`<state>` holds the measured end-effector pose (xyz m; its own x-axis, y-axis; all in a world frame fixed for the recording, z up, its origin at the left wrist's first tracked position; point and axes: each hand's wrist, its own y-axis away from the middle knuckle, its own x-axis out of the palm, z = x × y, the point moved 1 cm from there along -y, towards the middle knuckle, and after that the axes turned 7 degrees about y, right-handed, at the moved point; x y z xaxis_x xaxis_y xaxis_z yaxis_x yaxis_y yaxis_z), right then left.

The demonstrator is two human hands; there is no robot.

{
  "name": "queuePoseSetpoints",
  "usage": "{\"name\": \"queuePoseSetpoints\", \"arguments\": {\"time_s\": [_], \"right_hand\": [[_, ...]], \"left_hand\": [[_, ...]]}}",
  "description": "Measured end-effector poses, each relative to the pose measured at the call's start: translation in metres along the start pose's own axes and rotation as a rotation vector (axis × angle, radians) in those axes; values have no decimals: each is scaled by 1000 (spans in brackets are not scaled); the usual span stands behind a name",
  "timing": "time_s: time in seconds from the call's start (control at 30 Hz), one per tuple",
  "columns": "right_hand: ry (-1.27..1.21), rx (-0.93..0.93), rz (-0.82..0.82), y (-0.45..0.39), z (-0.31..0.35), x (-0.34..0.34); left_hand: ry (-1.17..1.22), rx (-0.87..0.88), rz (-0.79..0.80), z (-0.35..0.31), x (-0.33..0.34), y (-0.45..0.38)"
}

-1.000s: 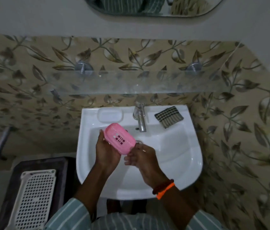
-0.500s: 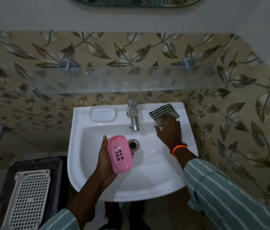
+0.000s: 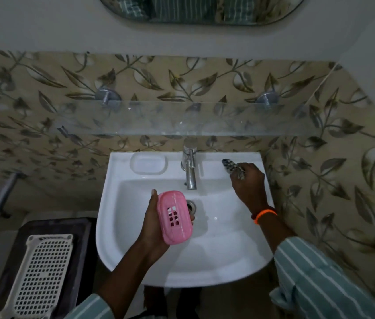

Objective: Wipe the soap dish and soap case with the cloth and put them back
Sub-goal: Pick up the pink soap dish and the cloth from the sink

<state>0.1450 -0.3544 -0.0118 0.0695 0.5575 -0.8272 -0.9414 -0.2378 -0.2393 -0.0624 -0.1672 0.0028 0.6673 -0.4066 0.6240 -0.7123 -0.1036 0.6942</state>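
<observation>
Soap case: pink, slotted, oblong.

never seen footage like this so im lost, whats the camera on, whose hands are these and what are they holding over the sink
No machine is in view. The camera sits on a person's head and looks forward and down, so the two arms that come in from the bottom edge are that person's own.

The left hand holds a pink soap case over the white sink, close to the drain. The right hand, with an orange band at its wrist, grips a checked cloth at the sink's back right ledge.

On the back left ledge lies a clear soap dish, and the tap stands between the dish and the cloth. A glass shelf runs along the leaf-patterned wall above, and a mirror hangs higher up. A white perforated tray lies down at the left, beside the sink.
</observation>
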Motion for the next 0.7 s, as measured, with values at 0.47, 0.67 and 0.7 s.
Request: {"name": "queuePoseSetpoints", "arguments": {"time_s": [0.47, 0.67, 0.7], "right_hand": [[-1171, 565, 445, 103, 92, -82], [-226, -153, 271, 118, 167, -92], [-171, -211, 266, 121, 176, -90]], "left_hand": [[-33, 23, 88, -6, 7, 25], [6, -44, 170, -9, 5, 41], [16, -47, 194, -10, 4, 45]]}}
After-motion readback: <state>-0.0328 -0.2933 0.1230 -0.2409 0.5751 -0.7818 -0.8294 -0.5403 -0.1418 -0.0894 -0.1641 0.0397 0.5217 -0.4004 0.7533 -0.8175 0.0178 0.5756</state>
